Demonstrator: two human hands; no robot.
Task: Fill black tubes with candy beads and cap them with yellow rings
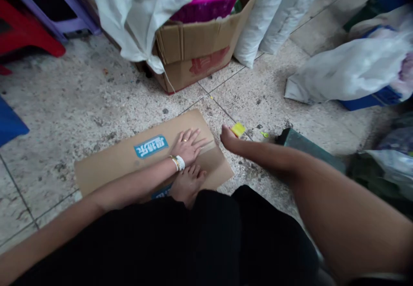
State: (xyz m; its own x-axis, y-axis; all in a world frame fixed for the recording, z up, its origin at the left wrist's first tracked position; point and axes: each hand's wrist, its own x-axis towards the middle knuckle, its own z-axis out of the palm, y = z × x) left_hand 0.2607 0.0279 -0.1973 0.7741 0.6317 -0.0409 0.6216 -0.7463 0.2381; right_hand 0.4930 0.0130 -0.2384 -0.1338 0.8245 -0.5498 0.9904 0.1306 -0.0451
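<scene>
A flattened brown cardboard piece (pixel 116 161) with a blue printed label (pixel 151 146) lies on the floor in front of me. My left hand (pixel 187 147) is pressed flat on it with spread fingers, wearing a ring and bracelets. Beside that hand, my bare foot (pixel 189 182) rests on the cardboard. Just past the cardboard's right edge, my right hand (pixel 229 138) is closed. A small bright yellow object (pixel 238 129) shows at its fingers; its kind is hard to make out, and blur hides the exact grip.
Ahead stands an open carton (pixel 203 40) holding a magenta basket (pixel 213 4) of small items, with a white sack (pixel 138 14) draped over it. A purple stool (pixel 54 6) is at upper left. To the right are a dark green block (pixel 309 148) and a white bag (pixel 348 70).
</scene>
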